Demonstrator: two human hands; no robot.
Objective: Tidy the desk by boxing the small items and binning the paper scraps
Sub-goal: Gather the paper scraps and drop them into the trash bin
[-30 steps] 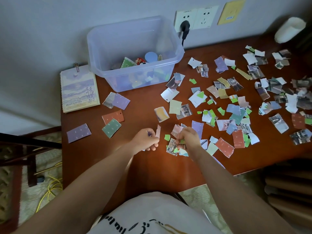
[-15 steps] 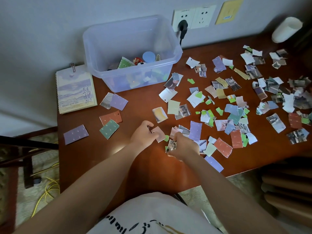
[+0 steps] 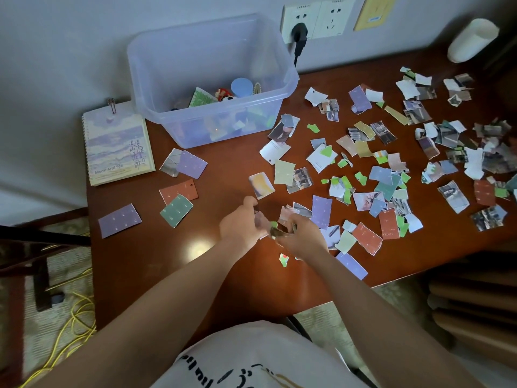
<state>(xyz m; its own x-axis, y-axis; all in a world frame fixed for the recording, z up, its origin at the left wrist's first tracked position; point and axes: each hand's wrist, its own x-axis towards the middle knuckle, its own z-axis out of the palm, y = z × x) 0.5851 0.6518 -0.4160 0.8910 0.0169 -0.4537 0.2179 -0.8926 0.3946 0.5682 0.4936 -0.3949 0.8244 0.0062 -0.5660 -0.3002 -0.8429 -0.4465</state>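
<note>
Scraps being gathered at the near middle of the desk

The desk (image 3: 145, 275) is littered to the right and far side with paper scraps (image 3: 366, 238), while bare wood to the near left leaves the arms room. The clear box (image 3: 195, 51), far left by the wall, already holds small items. The left hand (image 3: 239, 225) and right hand (image 3: 303, 238), fingers curled, pinch a small bunch (image 3: 264, 223) between them, probably building a handful. No bin shows.

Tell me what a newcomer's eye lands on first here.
First, the litter of torn paper scraps covering the right half of the brown desk. Next, the clear plastic box at the back by the wall, with small items in its bottom and a notebook to its left. At the near edge, the left hand and right hand meet, each gripping a few scraps.
</note>
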